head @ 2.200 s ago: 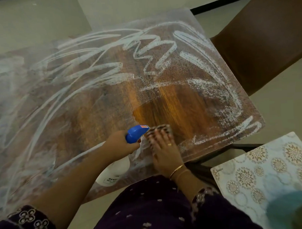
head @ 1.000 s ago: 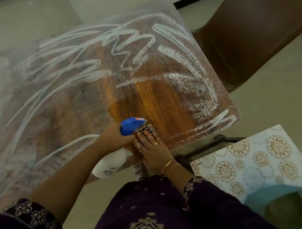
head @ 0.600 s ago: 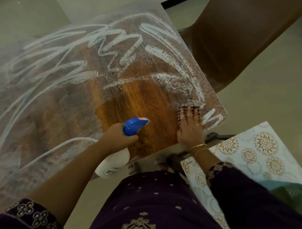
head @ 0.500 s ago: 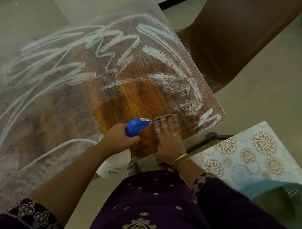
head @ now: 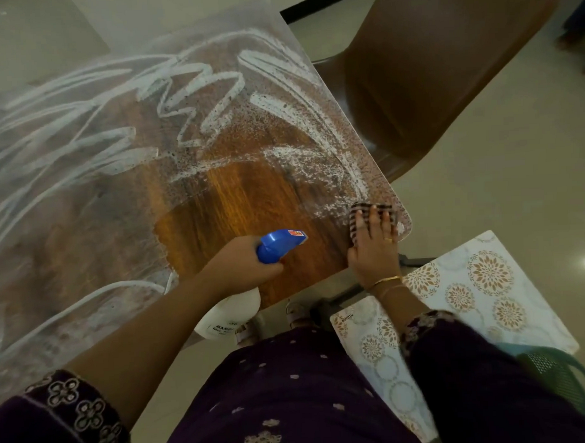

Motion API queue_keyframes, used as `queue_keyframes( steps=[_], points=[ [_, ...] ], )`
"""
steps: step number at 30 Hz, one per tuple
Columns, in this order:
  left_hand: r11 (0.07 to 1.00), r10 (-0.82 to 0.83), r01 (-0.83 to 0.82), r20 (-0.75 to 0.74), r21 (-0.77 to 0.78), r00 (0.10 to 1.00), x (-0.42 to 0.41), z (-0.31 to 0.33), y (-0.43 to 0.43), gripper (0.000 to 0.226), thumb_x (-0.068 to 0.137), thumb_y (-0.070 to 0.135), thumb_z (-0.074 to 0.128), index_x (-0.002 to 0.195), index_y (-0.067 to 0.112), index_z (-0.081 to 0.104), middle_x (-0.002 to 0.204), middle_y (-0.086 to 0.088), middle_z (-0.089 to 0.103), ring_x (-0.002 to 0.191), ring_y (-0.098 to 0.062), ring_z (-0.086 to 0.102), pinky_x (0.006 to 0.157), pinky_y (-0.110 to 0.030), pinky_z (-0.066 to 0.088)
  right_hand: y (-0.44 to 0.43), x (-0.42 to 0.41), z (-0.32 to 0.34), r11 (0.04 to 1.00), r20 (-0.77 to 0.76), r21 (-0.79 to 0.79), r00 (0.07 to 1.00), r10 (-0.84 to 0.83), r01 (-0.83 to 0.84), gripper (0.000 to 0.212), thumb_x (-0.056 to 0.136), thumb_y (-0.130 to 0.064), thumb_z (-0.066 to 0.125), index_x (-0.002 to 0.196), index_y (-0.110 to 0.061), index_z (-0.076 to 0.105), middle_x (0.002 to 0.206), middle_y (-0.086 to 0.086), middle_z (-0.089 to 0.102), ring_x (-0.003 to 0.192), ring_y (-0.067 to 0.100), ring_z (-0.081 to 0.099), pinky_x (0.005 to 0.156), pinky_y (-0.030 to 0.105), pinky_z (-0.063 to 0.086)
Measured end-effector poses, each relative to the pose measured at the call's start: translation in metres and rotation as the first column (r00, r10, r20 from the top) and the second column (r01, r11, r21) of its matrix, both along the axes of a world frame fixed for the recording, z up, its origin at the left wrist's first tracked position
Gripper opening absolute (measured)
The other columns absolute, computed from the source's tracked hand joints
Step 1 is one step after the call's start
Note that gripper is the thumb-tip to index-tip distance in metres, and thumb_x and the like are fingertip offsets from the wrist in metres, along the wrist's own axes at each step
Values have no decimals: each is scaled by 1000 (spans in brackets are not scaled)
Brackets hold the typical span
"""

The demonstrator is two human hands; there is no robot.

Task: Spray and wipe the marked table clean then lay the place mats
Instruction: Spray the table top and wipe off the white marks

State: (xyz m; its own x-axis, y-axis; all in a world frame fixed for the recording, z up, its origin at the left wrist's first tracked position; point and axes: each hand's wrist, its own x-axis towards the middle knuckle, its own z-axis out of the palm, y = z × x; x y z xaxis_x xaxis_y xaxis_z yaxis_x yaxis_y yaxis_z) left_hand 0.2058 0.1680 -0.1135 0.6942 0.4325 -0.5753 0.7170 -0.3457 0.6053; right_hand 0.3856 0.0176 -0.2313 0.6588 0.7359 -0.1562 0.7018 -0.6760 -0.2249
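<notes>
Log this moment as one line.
phase: wipe | left hand: grips spray bottle | right hand: presses cloth on table corner | marks: mostly unwiped | place mats: not laid

A plain dining space, likely in a home: a wood-grain table (head: pixel 244 203) stands on a pale, glossy floor (head: pixel 499 187), a brown plastic chair (head: pixel 428 67) is drawn up at its far right side, and just off its near right corner floral place mats (head: pixel 479 281) lie on a green plastic chair (head: pixel 555 371)

Glossy wood-grain table (head: pixel 250 196), chalky white marks (head: pixel 194 102), striped cloth (head: pixel 372 208), smooth plastic spray bottle (head: pixel 278 246).
</notes>
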Motion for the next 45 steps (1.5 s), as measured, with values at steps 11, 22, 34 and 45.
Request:
queue_keyframes(
  steps=[11, 22, 34, 45],
  points=[
    [982, -159, 152, 64, 109, 985, 73, 2, -18, 40, 81, 21, 62, 53, 20, 33, 48, 1, 32, 46, -14, 30, 53, -26, 27, 21, -136, 2, 826, -174, 185, 809, 561, -533, 66, 74, -24, 64, 134, -15, 40, 134, 12, 54, 128, 40, 45, 102, 62, 35],
    [972, -227, 225, 27, 62, 973, 90, 4, -2, 36, 84, 19, 63, 57, 23, 39, 49, 2, 38, 46, -11, 38, 51, -23, 31, 16, -113, -6, 797, -42, 236, 813, 581, -557, 65, 63, -37, 72, 123, -13, 61, 133, 10, 55, 126, 37, 48, 108, 59, 31],
    [991, -102, 91, 108, 98, 989, 87, 12, 25, 27, 85, 18, 62, 68, 7, 45, 51, -3, 35, 47, -16, 36, 53, -25, 32, -4, -35, -4, 984, -45, 75, 985, 168, -165, 68, 69, -30, 46, 134, -11, 43, 139, 22, 47, 131, 46, 38, 103, 65, 31],
    [993, -91, 85, 77, 82, 993, 67, 9, 22, 30, 86, 18, 62, 66, 8, 42, 51, -1, 34, 45, -13, 34, 51, -22, 30, -10, -58, -1, 972, -141, 94, 963, 229, -217, 68, 73, -30, 41, 139, -16, 37, 146, 24, 35, 135, 47, 30, 106, 61, 27]
  ],
)
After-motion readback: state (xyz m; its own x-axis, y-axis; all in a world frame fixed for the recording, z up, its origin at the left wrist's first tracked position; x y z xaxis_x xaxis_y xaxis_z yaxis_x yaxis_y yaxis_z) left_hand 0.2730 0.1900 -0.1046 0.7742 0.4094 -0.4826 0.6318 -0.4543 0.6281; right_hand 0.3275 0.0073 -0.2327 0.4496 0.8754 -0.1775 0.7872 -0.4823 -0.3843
